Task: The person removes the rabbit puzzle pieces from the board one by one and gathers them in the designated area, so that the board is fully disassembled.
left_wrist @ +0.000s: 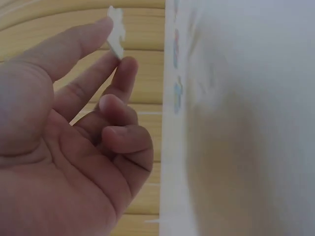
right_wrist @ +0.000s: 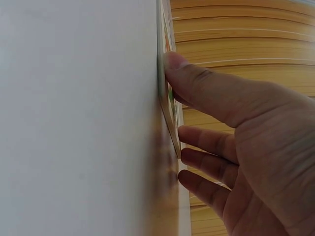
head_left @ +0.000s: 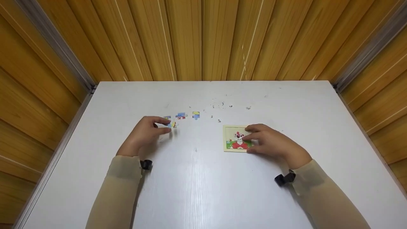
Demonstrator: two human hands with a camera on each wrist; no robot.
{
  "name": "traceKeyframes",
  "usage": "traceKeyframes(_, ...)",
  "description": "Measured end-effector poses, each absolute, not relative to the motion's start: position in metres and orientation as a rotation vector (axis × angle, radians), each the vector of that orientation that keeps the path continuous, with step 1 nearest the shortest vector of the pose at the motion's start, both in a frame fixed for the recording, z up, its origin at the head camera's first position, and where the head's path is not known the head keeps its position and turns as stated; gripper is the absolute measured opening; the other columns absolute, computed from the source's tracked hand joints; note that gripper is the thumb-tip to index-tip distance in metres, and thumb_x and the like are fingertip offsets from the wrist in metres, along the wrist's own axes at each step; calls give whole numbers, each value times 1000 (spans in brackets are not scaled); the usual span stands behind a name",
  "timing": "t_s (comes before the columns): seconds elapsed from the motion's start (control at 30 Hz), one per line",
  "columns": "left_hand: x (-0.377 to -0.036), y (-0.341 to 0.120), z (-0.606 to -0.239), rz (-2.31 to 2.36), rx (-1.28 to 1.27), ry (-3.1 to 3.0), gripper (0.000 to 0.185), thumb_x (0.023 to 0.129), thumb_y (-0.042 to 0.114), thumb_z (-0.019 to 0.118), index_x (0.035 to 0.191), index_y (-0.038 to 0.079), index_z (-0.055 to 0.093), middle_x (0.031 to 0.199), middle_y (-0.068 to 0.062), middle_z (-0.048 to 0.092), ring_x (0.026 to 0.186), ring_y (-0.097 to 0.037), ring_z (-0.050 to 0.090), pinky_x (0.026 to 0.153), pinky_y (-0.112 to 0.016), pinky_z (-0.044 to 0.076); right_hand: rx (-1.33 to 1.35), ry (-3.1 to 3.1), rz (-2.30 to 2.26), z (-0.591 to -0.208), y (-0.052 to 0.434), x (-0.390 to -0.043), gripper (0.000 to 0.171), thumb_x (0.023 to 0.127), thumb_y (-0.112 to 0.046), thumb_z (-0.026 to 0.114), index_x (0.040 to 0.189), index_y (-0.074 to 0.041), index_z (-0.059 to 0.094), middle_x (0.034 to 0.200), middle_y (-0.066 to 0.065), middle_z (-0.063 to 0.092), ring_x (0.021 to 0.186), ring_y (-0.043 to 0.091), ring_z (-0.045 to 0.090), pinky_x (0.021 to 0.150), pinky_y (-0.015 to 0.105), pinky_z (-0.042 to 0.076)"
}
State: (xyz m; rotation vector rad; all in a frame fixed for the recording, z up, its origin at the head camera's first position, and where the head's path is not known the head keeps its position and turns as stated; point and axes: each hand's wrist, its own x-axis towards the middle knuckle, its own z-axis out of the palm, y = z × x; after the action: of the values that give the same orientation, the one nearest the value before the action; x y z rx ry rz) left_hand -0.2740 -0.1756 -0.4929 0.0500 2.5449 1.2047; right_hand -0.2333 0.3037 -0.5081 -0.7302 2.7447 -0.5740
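Wood-toned panels [head_left: 214, 38] wall in the white counter [head_left: 197, 184], whose surface has small dark marks toward its far side. Seen from the head, the left hand [head_left: 144, 133] hovers over the left part of the counter, thumb and forefinger pointing inward around a patch of coloured pieces; whether one of these lies on the counter is unclear from there. Its own wrist view settles the grasp: a puzzle piece [left_wrist: 116, 34], pale and nearly edge-on, is pinched between the thumb and fingertips, clear of the counter, while the other fingers curl toward the palm.

Only the head view shows the printed sides of two loose pieces, one blue and red [head_left: 181, 116], one blue and yellow [head_left: 196, 115], just beyond that hand. It also shows the puzzle frame [head_left: 224, 140] flat on the counter, holding a cartoon animal picture [head_left: 239, 144].

Across its right side rests the right hand [head_left: 272, 140], fingers spread and loosely bent. From the right wrist, the frame is a thin slanting edge, thumb overlapping it, fingertips near its corner.
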Motion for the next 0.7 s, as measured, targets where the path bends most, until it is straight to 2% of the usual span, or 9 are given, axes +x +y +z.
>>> traceKeyframes(0.23, -274, -191, -503, 1126, -15, 2540, 39, 100, 21, 86, 139, 18, 81, 150, -11, 70, 123, -32, 58, 106, -47, 51, -723, 2735, -584, -506, 303, -233, 44, 99, -32, 89, 140, -19, 82, 169, 15, 57, 162, 43, 47, 133, 65, 39)
traceKeyframes(0.3, -274, -191, -505, 1142, -29, 2534, 40, 100, 19, 86, 140, 16, 80, 153, -13, 69, 128, -33, 59, 114, -52, 51, -725, 2737, -585, -506, 303, -233, 44, 98, -32, 89, 140, -19, 82, 169, 15, 58, 162, 43, 47, 133, 65, 39)
traceKeyframes(0.47, -273, -191, -507, 1198, -63, 2494, 42, 100, 15, 84, 142, 13, 78, 163, -16, 63, 151, -35, 52, 134, -61, 38, -732, 2744, -583, -507, 303, -233, 44, 98, -31, 90, 139, -19, 82, 168, 15, 58, 162, 43, 48, 133, 64, 40)
traceKeyframes(0.57, -273, -190, -507, 1211, -86, 2483, 41, 100, 13, 83, 142, 14, 78, 165, -16, 60, 159, -37, 48, 138, -63, 32, -731, 2743, -586, -507, 304, -233, 44, 98, -31, 90, 139, -19, 82, 168, 15, 58, 161, 43, 48, 133, 64, 40)
traceKeyframes(0.7, -272, -189, -508, 1199, -83, 2498, 41, 101, 9, 82, 141, 14, 78, 163, -15, 62, 158, -37, 49, 137, -62, 35, -729, 2738, -595, -508, 304, -233, 44, 98, -31, 90, 140, -19, 82, 168, 15, 58, 161, 42, 48, 133, 64, 40)
